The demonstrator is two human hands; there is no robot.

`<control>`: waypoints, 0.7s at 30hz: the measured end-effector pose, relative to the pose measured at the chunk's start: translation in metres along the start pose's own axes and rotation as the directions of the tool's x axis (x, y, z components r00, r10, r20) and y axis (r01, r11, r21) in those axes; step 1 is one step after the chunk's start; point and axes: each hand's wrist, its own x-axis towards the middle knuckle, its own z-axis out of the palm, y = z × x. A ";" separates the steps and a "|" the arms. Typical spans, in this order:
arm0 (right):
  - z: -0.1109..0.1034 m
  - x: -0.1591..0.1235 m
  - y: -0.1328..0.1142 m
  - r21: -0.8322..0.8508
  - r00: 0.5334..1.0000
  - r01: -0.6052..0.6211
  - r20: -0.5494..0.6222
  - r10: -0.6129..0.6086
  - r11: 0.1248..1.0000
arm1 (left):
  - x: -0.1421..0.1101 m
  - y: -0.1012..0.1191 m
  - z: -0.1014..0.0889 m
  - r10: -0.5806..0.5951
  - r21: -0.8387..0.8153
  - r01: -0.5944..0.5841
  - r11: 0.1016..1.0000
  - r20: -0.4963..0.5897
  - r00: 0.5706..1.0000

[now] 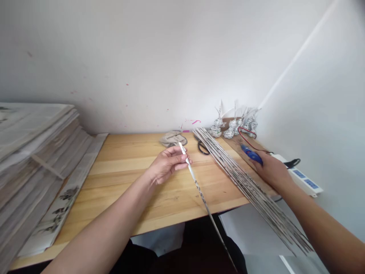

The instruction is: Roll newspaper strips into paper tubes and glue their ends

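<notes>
My left hand (171, 164) pinches a thin rolled newspaper tube (201, 194) near its white upper end. The tube slants down toward my lap, past the table edge. At the right, my right hand (273, 169) is closed around a blue glue gun (251, 153), whose nozzle points up and to the left. Between the hands lies a bundle of similar paper tubes (236, 175), its near end jutting over the table's front edge. Black scissor handles (203, 147) show partly from under the bundle's far end.
Stacked newspapers (37, 163) fill the left of the wooden table (114, 182). A crumpled greyish piece (173, 138) lies near the wall. Several woven paper figures (232, 127) stand in the back corner. A white power strip (303, 177) with a cord sits at the right.
</notes>
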 end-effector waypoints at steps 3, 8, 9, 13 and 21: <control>0.018 0.006 0.017 -0.123 0.997 -0.055 0.049 0.061 0.991 | 0.000 -0.001 -0.001 -0.009 0.016 0.009 1.000 0.006 1.000; 0.040 0.008 0.019 -0.180 0.997 -0.065 0.034 0.072 0.982 | 0.001 -0.001 -0.002 -0.018 0.025 0.018 1.000 0.000 1.000; 0.043 0.008 0.018 -0.173 0.996 -0.066 0.045 0.075 0.983 | 0.001 -0.001 -0.002 -0.018 0.026 0.018 1.000 -0.003 1.000; 0.046 0.008 0.019 -0.149 0.988 -0.081 0.118 0.099 0.985 | 0.000 -0.001 -0.002 -0.022 0.024 0.022 0.999 -0.008 1.000; -0.022 -0.018 -0.069 0.173 0.967 0.255 -0.064 -0.247 0.951 | 0.001 0.000 -0.002 -0.036 -0.026 0.036 0.999 -0.013 0.999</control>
